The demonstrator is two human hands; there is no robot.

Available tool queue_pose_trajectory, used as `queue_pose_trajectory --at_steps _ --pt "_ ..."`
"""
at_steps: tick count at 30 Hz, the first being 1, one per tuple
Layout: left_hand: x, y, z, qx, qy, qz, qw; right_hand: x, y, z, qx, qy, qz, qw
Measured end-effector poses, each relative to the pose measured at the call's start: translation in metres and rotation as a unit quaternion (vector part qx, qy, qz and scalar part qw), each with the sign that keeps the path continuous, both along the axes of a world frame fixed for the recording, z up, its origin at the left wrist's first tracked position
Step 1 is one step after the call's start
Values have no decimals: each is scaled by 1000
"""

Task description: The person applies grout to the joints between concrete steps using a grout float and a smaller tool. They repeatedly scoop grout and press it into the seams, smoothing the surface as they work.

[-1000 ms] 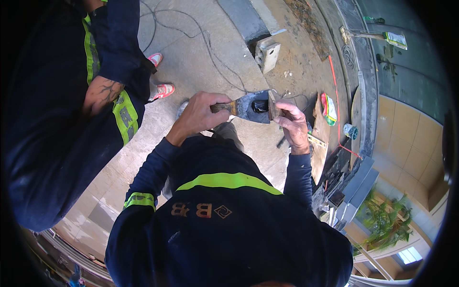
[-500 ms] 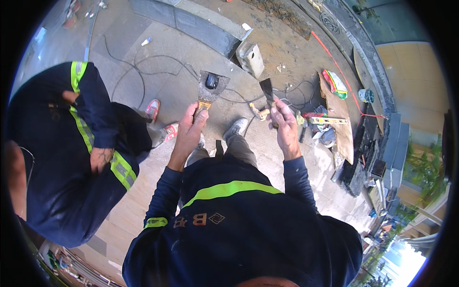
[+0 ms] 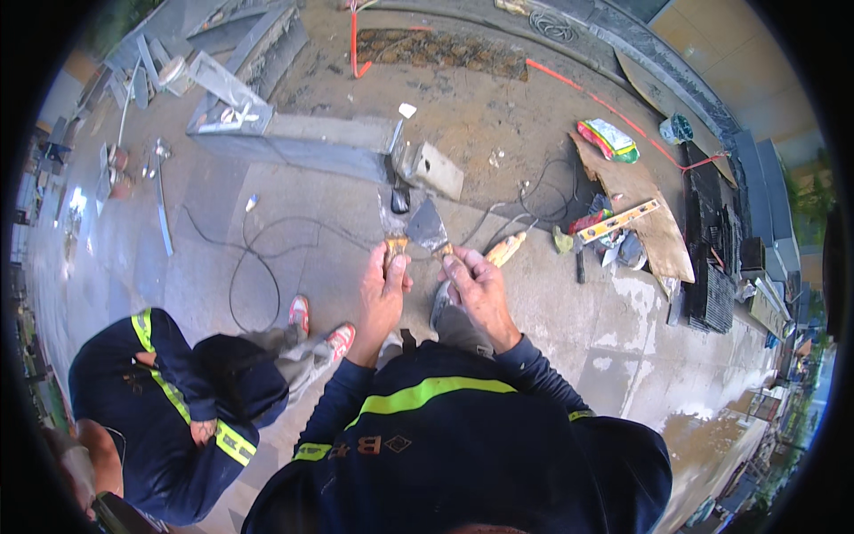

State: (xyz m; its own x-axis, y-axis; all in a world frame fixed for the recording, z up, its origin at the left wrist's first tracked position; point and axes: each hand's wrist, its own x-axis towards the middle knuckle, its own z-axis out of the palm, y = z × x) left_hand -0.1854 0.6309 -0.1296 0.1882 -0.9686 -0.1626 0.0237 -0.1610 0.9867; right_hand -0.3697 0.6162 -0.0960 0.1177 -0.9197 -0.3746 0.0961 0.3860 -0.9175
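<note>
My left hand [image 3: 382, 285] is closed around the yellowish handle of a wide scraper [image 3: 396, 246], its blade pointing away from me. A dark blob [image 3: 400, 199] shows at that blade; I cannot tell whether it sticks to it or lies behind. My right hand [image 3: 483, 287] grips a putty knife [image 3: 428, 225] with a flared grey blade, tilted toward the left scraper. The two blades are close together in front of my body; whether they touch is unclear. Beyond my right hand, a yellowish tool [image 3: 507, 249] lies on the floor.
A co-worker [image 3: 169, 400] in dark clothing with reflective bands is at my left. A dark cable [image 3: 240, 258] loops over the paving. Ahead stand a grey stone curb [image 3: 329, 142] and a dirty pale container [image 3: 431, 169]. At right lie a yellow spirit level [image 3: 620, 221] and a brown board [image 3: 658, 236].
My hands have come closer together, and the right putty knife has swung over toward the left scraper. My view has shifted, showing more of the ground ahead; the co-worker appears lower in the picture.
</note>
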Motion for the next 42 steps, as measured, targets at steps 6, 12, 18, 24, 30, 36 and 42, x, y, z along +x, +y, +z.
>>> queue_pose_trajectory --at_steps 6,12,18,24,30,36,42 --pt "-46 -42 5 -63 -152 -55 985 -44 -56 25 -41 -58 -24 997" --pt "-62 -70 -8 4 -127 -89 988 -113 -91 68 -143 -78 -41 986" --pt "-19 -107 22 10 44 -161 986 -180 -141 84 -363 152 130 910" --pt "-12 -152 25 49 102 -223 968 -167 -207 73 -380 219 241 866" --pt "-3 -235 -23 57 166 -201 964 -145 -313 52 -345 265 257 863" --pt "38 -355 -59 3 136 -190 972 -97 -455 38 -286 272 300 869" --pt "74 -431 -57 -3 146 -187 971 -64 -545 53 -274 279 322 862"
